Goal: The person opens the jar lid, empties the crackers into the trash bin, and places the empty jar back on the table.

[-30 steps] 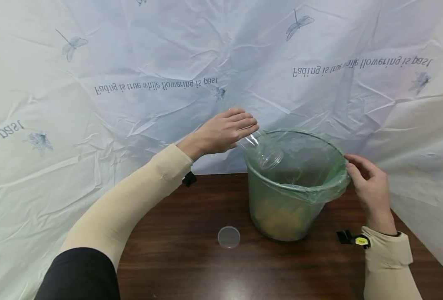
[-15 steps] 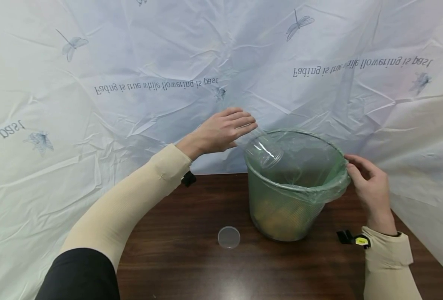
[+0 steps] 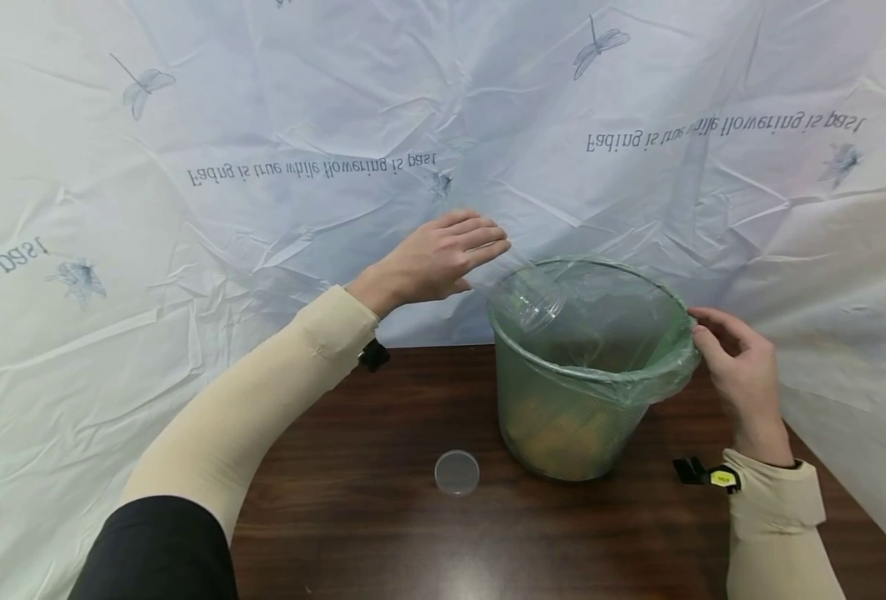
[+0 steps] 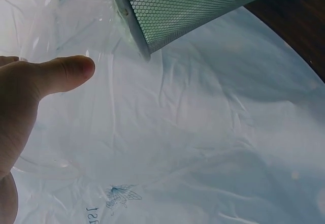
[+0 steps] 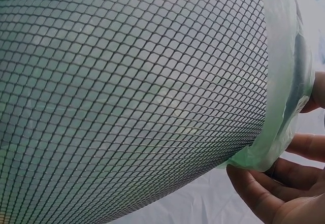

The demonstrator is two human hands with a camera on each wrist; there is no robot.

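In the head view, my left hand (image 3: 443,257) holds a clear plastic jar (image 3: 538,307), tilted with its mouth down over the left rim of a mesh wastebasket (image 3: 513,392). I see nothing inside the jar. The left wrist view shows my thumb (image 4: 71,73) along its transparent side. A thin green bin bag (image 3: 660,385) lines the basket and folds over its rim. My right hand (image 3: 746,379) pinches the bagged rim on the right side, and the right wrist view has those fingers (image 5: 254,191) against the bag's folded edge. Blurred orange-yellow contents show through the lower mesh.
A clear round lid (image 3: 457,472) lies on the dark wooden table (image 3: 382,533), left of the basket and nearer me. A white printed sheet (image 3: 322,108) hangs behind and along both sides, close to the basket's back.
My left hand has drifted slightly up and left, and the jar has shifted a little with it. The right hand and basket stay where they were.
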